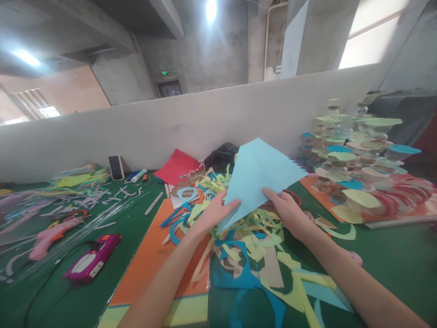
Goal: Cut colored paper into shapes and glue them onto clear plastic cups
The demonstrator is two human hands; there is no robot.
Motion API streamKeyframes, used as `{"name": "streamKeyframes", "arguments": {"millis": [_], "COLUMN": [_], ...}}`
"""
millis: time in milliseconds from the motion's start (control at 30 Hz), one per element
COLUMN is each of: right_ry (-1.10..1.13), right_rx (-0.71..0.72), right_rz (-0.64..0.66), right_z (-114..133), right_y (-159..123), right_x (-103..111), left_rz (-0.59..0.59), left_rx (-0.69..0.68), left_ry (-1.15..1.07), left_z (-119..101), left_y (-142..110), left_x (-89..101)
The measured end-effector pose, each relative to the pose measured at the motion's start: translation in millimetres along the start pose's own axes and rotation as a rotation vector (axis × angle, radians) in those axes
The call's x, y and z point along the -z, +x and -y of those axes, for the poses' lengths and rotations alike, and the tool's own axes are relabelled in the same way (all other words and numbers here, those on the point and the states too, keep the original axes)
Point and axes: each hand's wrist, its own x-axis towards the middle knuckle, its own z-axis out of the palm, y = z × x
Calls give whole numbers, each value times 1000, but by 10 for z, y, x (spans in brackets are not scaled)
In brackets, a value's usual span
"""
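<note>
A light blue sheet of paper (pixel 261 171) is held up in front of me, tilted, with straight edges and pointed corners. My left hand (pixel 220 209) grips its lower left edge, thumb on the near face and fingers behind. On the lower right edge, my right hand (pixel 285 207) pinches it the same way; its fingers are mostly hidden by the sheet. Beneath both hands lies a heap of paper scraps (pixel 252 241) in yellow, blue and tan, many of them curved strips. An orange sheet (pixel 143 269) lies under my left forearm.
To the left are a pink glue gun (pixel 51 237), a magenta power bank (pixel 92 259) with a cable, white scraps and a phone (pixel 116 167) leaning on the partition. A red sheet (pixel 177 166) and black plastic bag (pixel 221 155) stand behind. Stacked cups with paper discs (pixel 355 159) rise at right.
</note>
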Motion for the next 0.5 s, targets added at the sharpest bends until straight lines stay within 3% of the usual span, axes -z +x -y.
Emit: {"name": "streamKeyframes", "arguments": {"millis": [133,233,300,333,367,500], "right_ry": [-254,-618,-816,-929,-1037,-1320], "right_rx": [-2,128,231,245,296,495], "right_rz": [46,68,36,-49,-156,-311], "right_z": [177,289,270,224,156,-245], "right_y": [-136,-287,-413,-483,-555,-815], "right_x": [-34,105,299,421,555,1094], "left_rz": [-37,-123,-190,-209,-220,-273], "left_rx": [-54,-86,-70,-49,-26,18], "left_ry": [-134,-144,-102,-94,-96,-113], "left_z": [12,6,-11,-25,-41,-104], "left_y": [21,34,35,32,28,17], "left_x": [-10,-9,-18,-27,-40,-81]}}
